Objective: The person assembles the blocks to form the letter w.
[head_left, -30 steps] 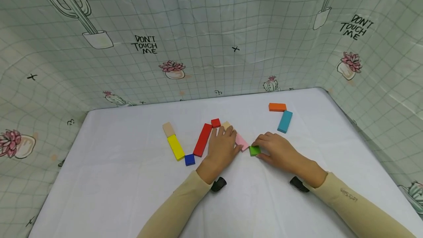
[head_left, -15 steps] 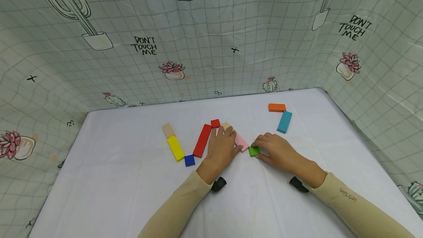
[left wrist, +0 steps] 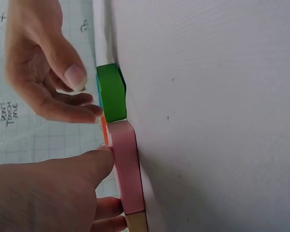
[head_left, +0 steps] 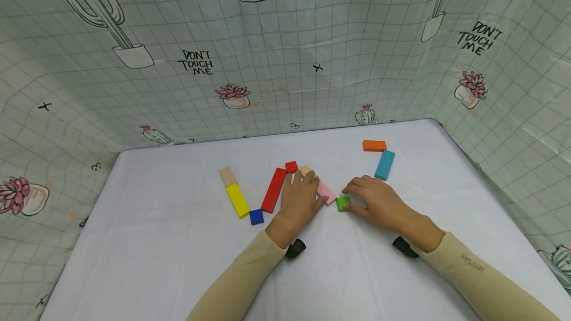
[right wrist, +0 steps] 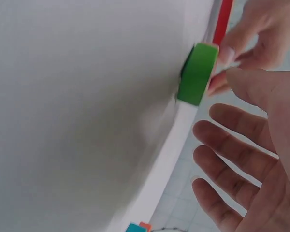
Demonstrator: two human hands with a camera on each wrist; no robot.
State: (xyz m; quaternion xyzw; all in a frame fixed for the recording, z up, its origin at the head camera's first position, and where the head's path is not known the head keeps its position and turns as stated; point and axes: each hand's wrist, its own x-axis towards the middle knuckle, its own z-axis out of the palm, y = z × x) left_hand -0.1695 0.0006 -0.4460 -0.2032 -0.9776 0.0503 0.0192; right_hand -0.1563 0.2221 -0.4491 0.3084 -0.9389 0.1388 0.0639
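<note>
My left hand [head_left: 299,199] lies over the pink block [head_left: 327,192] and the beige block [head_left: 305,169], partly hiding both. In the left wrist view its thumb [left wrist: 102,162] touches the pink block's side, with fingers against the beige one. A short green block [head_left: 343,204] sits at the pink block's near end. Beside it, my right hand [head_left: 376,201] has its fingers spread; the right wrist view shows a gap between those fingers and the green block. A small red block [head_left: 291,167] and a long red block [head_left: 273,190] continue the zigzag row left of my left hand.
Farther left, a blue block [head_left: 256,217], a yellow block [head_left: 238,200] and a tan block [head_left: 227,176] extend the row. An orange block [head_left: 374,145] meets a teal block [head_left: 384,165] at the back right. A patterned curtain [head_left: 276,38] stands behind the white table [head_left: 156,241].
My right hand has loosened from the green block and shifted slightly right, its fingers spreading. My left hand and the blocks have stayed in place.
</note>
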